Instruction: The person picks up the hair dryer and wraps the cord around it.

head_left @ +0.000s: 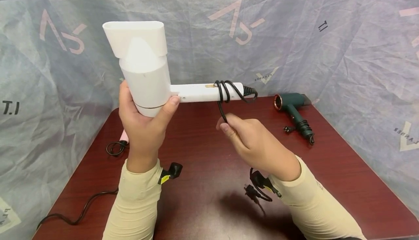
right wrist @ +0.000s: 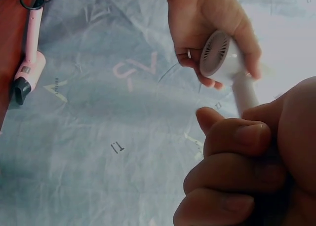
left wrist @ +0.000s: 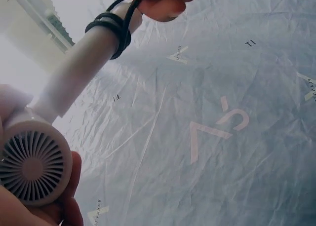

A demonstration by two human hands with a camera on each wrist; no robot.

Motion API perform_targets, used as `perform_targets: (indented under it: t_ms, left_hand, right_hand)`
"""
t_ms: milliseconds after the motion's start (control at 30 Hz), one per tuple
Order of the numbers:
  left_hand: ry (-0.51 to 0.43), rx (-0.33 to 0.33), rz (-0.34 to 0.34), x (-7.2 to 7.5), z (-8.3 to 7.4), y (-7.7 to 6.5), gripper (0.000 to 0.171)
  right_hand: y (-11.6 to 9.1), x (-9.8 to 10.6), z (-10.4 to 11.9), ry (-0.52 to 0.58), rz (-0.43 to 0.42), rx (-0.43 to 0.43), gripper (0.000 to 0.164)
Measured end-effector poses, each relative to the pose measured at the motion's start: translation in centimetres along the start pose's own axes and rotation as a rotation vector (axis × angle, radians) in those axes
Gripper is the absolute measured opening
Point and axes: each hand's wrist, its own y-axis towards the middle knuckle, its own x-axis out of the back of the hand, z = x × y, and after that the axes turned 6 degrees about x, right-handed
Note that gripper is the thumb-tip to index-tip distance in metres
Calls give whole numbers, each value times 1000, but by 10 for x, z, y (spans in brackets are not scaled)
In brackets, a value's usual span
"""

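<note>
A white hair dryer point(head_left: 147, 76) with a wide nozzle is held up over the table, its handle pointing right. My left hand point(head_left: 144, 127) grips the body near the round vented end point(left wrist: 33, 167), thumb by the handle joint. Black cord point(head_left: 222, 91) is looped several times round the handle's far part. Below the handle, my right hand point(head_left: 258, 142) pinches the cord between thumb and fingers, the other fingers curled in. Under the right wrist hangs the cord's plug point(head_left: 253, 192). In the right wrist view, the right hand's curled fingers point(right wrist: 237, 167) hide the cord.
On the dark red table point(head_left: 196, 196), a green hair dryer point(head_left: 292, 105) with its cord wrapped lies at the back right. A pink hair dryer point(right wrist: 30, 70) lies at the left, mostly hidden behind my left arm in the head view. Grey printed sheeting point(head_left: 209, 25) surrounds the table.
</note>
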Motion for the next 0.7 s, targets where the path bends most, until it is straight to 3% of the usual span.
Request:
perform_targets:
  t_ms: [133,333,700]
  left_hand:
    - [-14,23,-60,3,2,3,56]
    - [-28,22,-83,6,5,6,60]
    - [138,-5,-58,7,5,2,70]
  right_hand:
    - [-1,1,6,-32,39,27,7]
    - [-4,5,11,-87,32,66,19]
    - [-5,9,7,-145,18,99,13]
